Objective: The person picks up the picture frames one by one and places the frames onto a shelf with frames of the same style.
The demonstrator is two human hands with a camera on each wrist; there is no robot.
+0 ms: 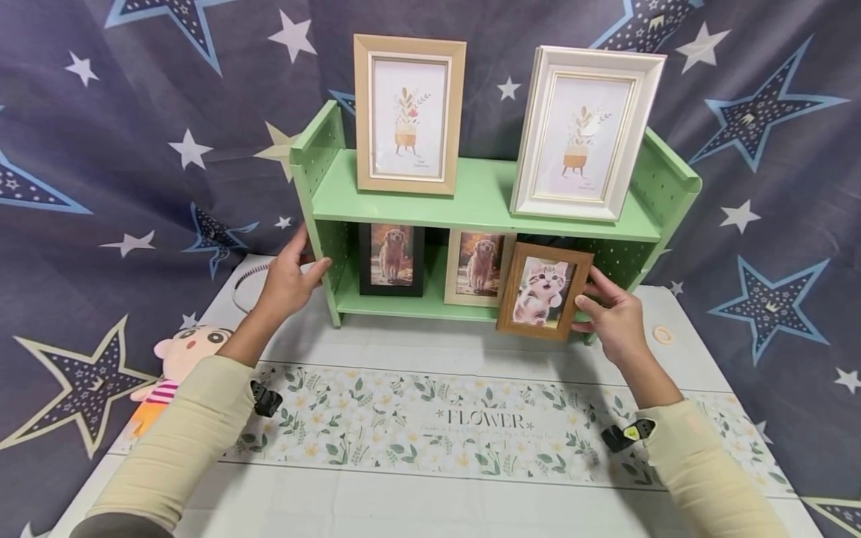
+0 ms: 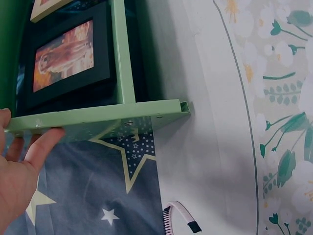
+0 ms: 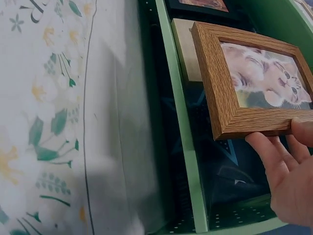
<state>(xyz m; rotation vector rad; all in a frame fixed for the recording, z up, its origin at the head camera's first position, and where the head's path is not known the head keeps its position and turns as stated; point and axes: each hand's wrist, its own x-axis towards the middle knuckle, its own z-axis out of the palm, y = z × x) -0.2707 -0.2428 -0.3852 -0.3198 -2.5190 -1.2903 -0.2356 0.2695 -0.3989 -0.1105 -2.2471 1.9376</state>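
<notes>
My right hand (image 1: 615, 317) pinches the right edge of a brown wooden photo frame (image 1: 509, 293) with a kitten picture. That frame is tilted in front of the lower tier of a green shelf (image 1: 484, 179), overlapping a pale wood photo frame (image 1: 453, 284). The right wrist view shows the thumb on its front and fingers at its edge. At the shelf's left side panel, my left hand (image 1: 288, 280) holds on, thumb near the front edge; the left wrist view (image 2: 19, 181) shows fingers against the panel. A black photo frame (image 1: 365, 261) with a dog picture stands on the lower tier.
A tan photo frame (image 1: 363, 112) and a white photo frame (image 1: 531, 142) stand on the upper tier. To the left lie a headband (image 1: 240, 288) and a plush doll (image 1: 178, 355). A small ring (image 1: 663, 335) lies right. A floral strip (image 1: 417, 426) crosses the table.
</notes>
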